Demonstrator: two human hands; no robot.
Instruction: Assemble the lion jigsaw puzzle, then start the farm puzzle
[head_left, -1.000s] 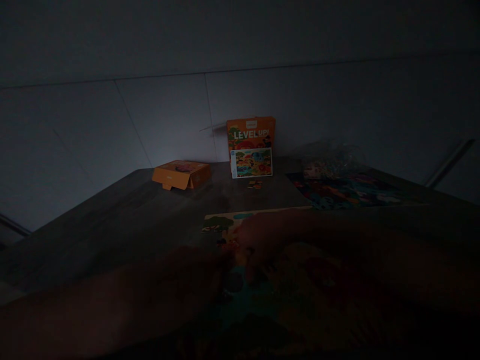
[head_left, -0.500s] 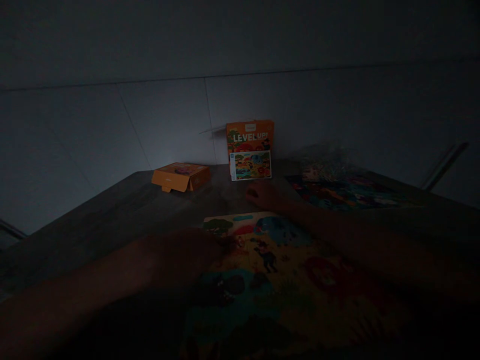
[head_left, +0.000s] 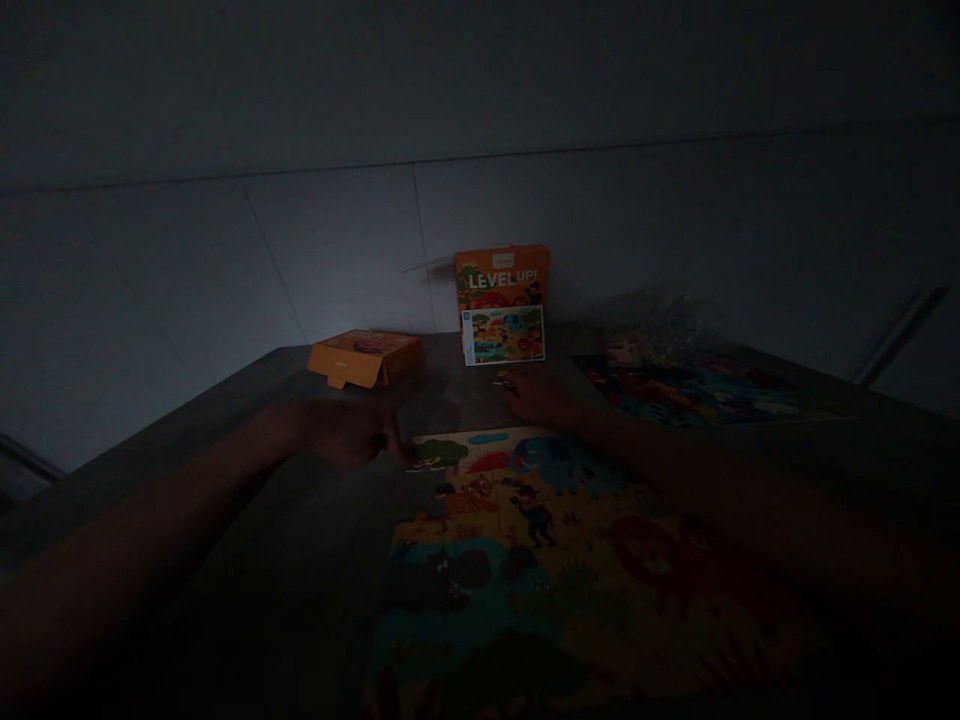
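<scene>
A colourful jigsaw puzzle with safari animals lies flat on the dark table, a notch showing in its upper left side. My left hand is at its top left corner, index finger stretched down to the tree piece and the other fingers curled; I see nothing held in it. Beyond the puzzle's top edge, my right hand rests low over the table with its fingers bent. At its fingertips shows a small pale-edged puzzle piece, dim and partly hidden. The right forearm crosses above the puzzle's right side.
An orange "LEVEL UP!" box stands against the wall, a picture card leaning on it. Left of it lies an open orange box. At the right are a dark picture sheet and a crumpled clear plastic bag.
My left hand has moved back and left off the puzzle, uncovering the notch and the leopard. My right hand has shifted slightly right, and a pale-edged piece now shows at its fingertips.
</scene>
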